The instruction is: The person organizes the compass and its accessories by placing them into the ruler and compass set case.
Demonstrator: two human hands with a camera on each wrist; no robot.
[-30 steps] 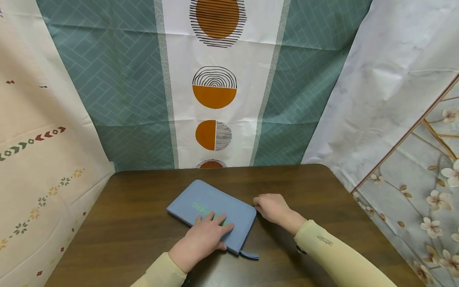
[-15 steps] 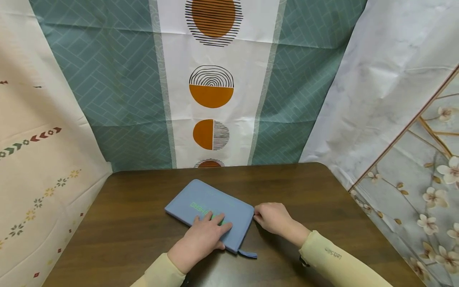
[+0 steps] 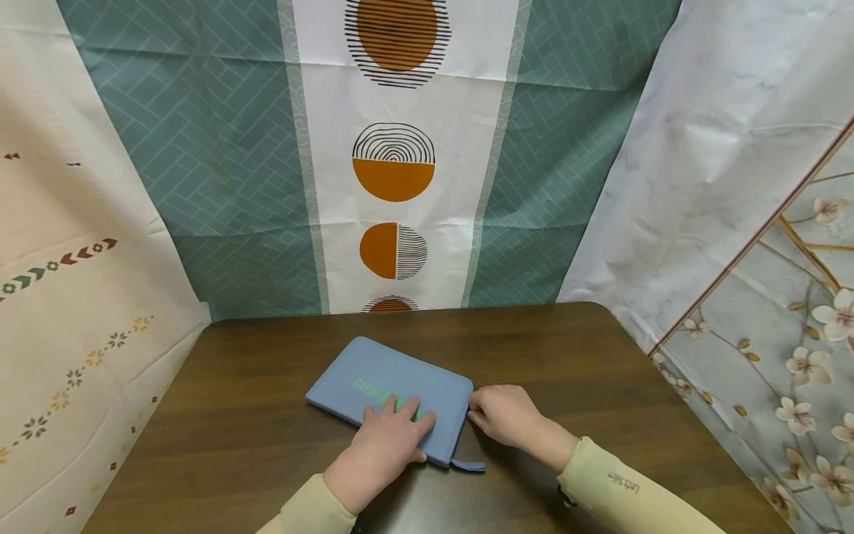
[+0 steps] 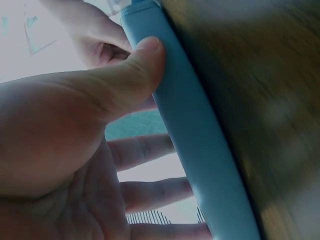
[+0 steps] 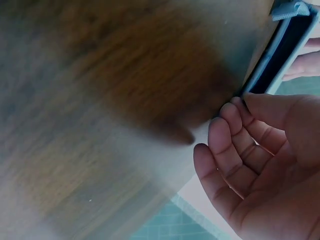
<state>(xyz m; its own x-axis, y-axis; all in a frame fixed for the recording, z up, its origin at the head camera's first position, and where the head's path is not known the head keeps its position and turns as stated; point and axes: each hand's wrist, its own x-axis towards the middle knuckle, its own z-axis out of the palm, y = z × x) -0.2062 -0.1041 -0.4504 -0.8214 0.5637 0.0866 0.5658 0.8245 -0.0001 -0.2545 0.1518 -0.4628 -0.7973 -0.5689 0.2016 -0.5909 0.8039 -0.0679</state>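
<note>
A flat blue zippered case (image 3: 394, 371) with green lettering lies at an angle on the brown table. My left hand (image 3: 382, 445) rests on its near part, fingers spread over the cover. In the left wrist view, the left thumb (image 4: 150, 50) touches the case's blue side wall (image 4: 195, 130). At the case's right edge, my right hand (image 3: 507, 415) has its fingers curled. Its thumb and index finger pinch the zipper pull there, which the fingertips mostly cover. The right wrist view shows a dark strip (image 5: 282, 50) along that edge, running to a small blue strap (image 5: 291, 10).
The brown wooden table (image 3: 253, 371) extends around the case on all sides. Behind it hangs a green and white curtain (image 3: 247, 185) with orange circles. Patterned cloths (image 3: 80, 334) hang at the left, and a floral cloth (image 3: 787, 371) at the right.
My right hand has moved along the case's right edge, from the far corner a little toward me. The case has turned slightly. My left hand stays on the cover.
</note>
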